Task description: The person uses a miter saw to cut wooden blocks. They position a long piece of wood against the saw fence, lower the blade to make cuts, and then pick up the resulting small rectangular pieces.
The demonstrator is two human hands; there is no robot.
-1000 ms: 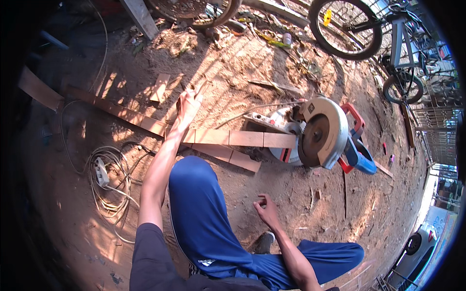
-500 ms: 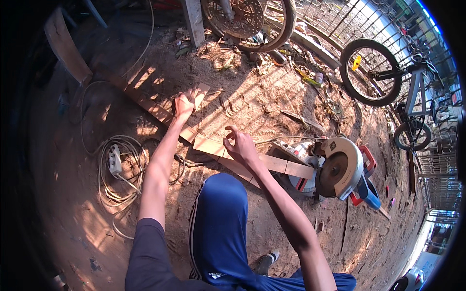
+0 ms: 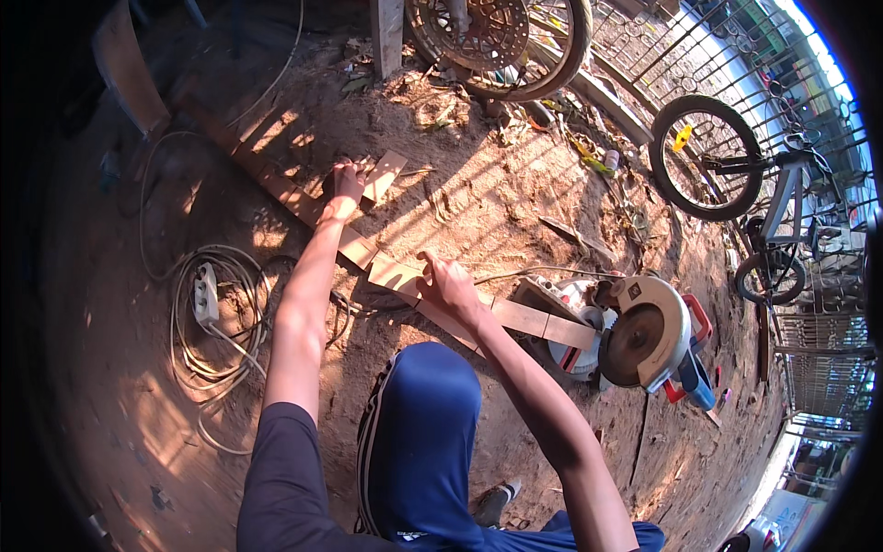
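Observation:
My left hand (image 3: 347,181) is out ahead with its fingers curled, beside a short piece of wood (image 3: 386,173) lying on the ground. What those fingers close on, if anything, is hidden. My right hand (image 3: 448,283) is over the middle of a flat wooden board (image 3: 395,274), index finger bent out and apart from the thumb, with nothing visible in it. Dark cross lines mark the board, whose right end (image 3: 570,333) reaches the blade of a miter saw (image 3: 642,336). A longer row of wood (image 3: 285,191) runs from beneath my left forearm to the far left.
Coiled cable (image 3: 216,363) with a white power strip (image 3: 204,294) lies left of my knee. A bicycle (image 3: 777,189) stands at the right by a metal fence (image 3: 708,46). Another wheel (image 3: 575,55) and a post (image 3: 386,41) are at the back.
My left hand has shifted slightly farther away, beside the short wood piece. My right hand has come down a little toward the board, its fingers less raised. The view has tilted slightly.

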